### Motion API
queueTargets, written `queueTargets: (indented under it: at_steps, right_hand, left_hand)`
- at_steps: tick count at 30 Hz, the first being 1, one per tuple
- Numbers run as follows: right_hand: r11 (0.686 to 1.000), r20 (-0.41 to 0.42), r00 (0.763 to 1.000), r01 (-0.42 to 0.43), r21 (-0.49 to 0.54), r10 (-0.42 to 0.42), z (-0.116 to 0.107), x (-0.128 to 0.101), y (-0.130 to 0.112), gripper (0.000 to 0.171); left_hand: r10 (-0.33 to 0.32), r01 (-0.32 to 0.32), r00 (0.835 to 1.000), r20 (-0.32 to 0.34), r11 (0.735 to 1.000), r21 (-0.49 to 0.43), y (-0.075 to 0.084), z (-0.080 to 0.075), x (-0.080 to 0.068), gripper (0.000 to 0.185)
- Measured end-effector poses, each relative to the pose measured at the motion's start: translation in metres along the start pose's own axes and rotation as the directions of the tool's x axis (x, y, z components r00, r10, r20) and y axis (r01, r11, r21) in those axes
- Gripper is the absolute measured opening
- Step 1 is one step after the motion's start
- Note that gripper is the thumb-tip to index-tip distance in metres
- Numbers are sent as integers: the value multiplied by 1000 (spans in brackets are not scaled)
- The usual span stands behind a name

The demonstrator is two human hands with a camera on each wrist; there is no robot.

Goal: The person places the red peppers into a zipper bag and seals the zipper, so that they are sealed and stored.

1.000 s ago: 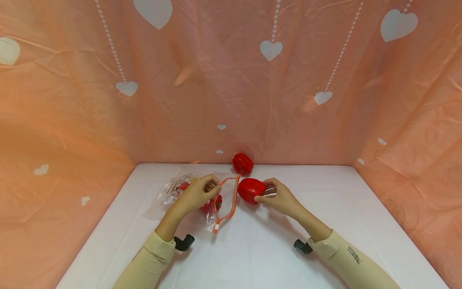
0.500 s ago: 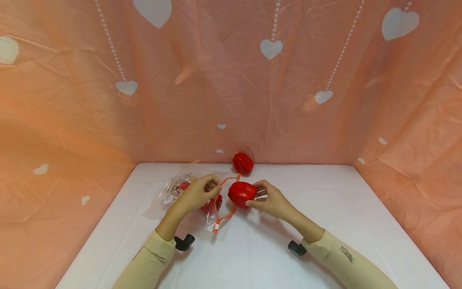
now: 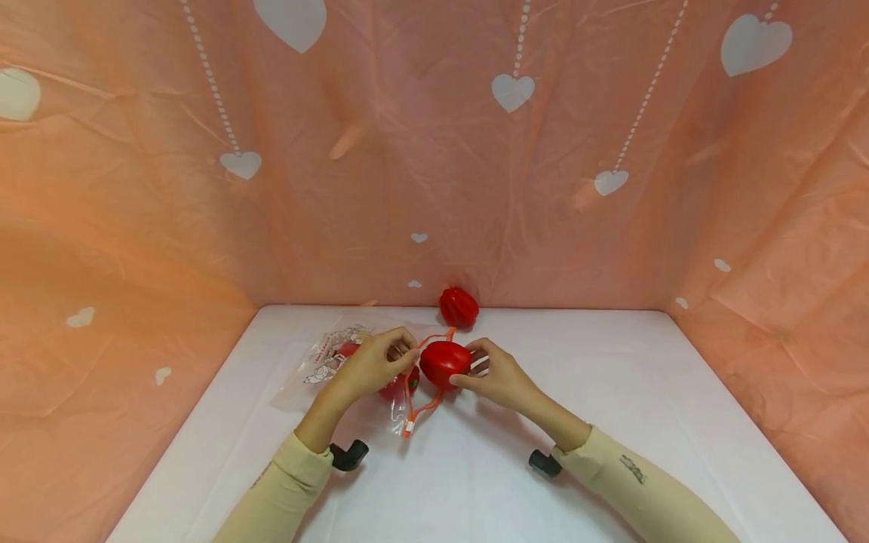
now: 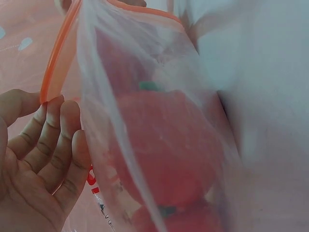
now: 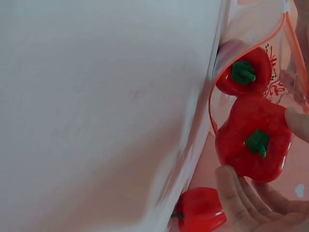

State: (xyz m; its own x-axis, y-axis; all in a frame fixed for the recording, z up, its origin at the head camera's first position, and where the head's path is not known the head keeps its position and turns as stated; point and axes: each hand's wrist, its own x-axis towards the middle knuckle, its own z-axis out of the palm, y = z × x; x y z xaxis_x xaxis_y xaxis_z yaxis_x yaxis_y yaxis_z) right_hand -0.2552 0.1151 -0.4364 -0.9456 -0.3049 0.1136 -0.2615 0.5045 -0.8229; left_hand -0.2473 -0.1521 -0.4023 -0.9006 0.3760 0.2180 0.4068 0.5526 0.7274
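A clear zip bag with an orange zip edge and printed figures lies on its side, its mouth facing right. My left hand pinches the upper orange edge, holding the mouth apart; the left wrist view shows thumb and fingertips on that edge. Red bell peppers with green stems lie inside, one pepper just within the mouth. My right hand grips another red bell pepper between thumb and fingers, right at the mouth. In the right wrist view its green stem faces the camera.
A further red bell pepper lies at the table's back edge, near the orange curtain printed with white hearts. The white table runs out to both sides. Black wrist mounts stick out from both sleeves.
My right hand has moved left with the bell pepper, from beside the bag's mouth to overlapping it. My left hand has kept its hold on the bag's edge.
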Motion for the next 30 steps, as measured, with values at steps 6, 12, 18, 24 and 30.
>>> queueTargets:
  at_steps: [6,12,18,24,30]
  right_hand:
    - [999,-24,1000,-15,43,16,8,2,-3,58]
    - [996,-54,998,-19,86,24,15,3,-4,55]
    - [996,-57,998,-17,89,22,19,8,-6,55]
    - [995,-41,999,-16,103,20,26,11,-8,53]
    - [995,-27,999,-16,100,19,34,11,-14,53]
  left_hand:
    - [-8,8,1000,0,1000,-1,1,1,0,5]
    - [18,-18,1000,-8,1000,1,1,1,1,4]
    - [18,-18,1000,-12,1000,-9,1,1,0,4]
    - [24,-25,1000,-17,1000,-5,0,1,0,6]
    - [35,-35,999,-22,999,-7,1,1,0,6]
